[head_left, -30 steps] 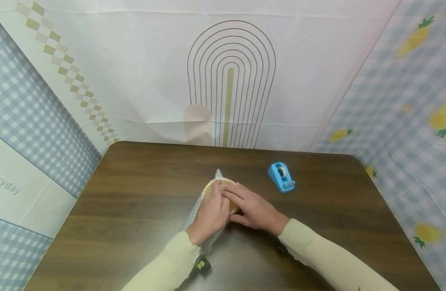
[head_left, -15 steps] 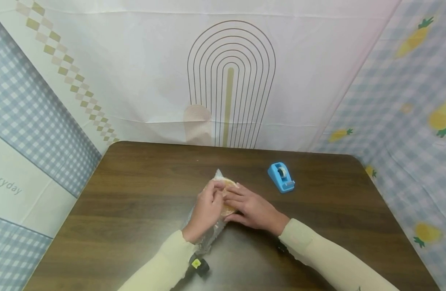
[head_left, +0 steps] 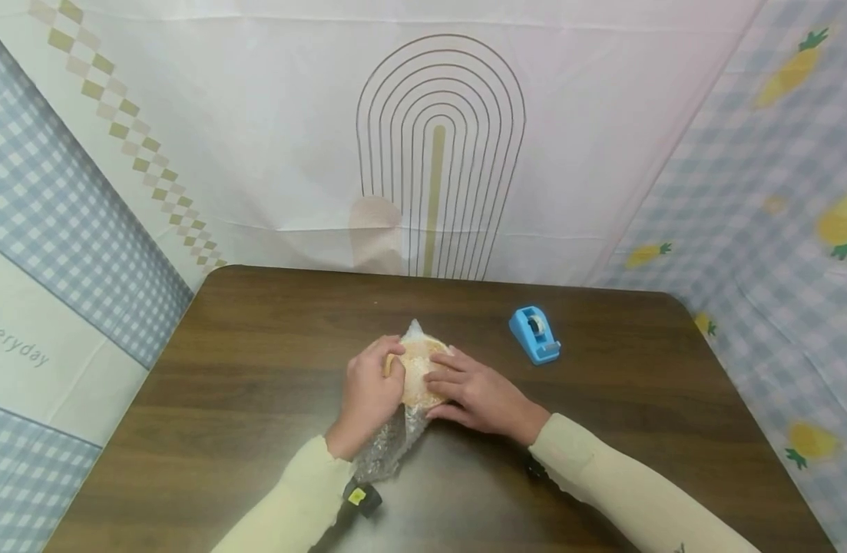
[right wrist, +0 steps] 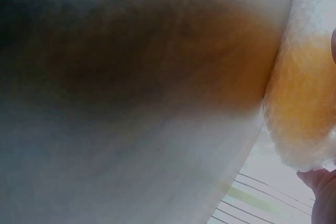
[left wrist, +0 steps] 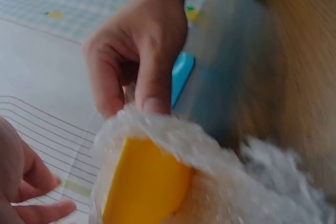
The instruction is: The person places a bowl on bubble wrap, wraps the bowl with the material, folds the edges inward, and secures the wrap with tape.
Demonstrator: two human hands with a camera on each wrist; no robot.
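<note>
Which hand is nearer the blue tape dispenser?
The right hand, on the side of the bubble-wrapped yellow object facing the tape dispenser; the left hand is opposite.

One left hand (head_left: 369, 390) and one right hand (head_left: 488, 395) — two in all — with two sleeves (head_left: 285, 499); one yellow object (left wrist: 147, 182), one bubble-wrap covering (head_left: 382, 449), one tape dispenser (head_left: 535, 352), one tape roll (head_left: 537, 326), one table (head_left: 257, 346), one printed arch (head_left: 434, 200).

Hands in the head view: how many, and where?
2: the left hand at the left of the bubble wrap, the right hand on its right side. No others show.
</note>
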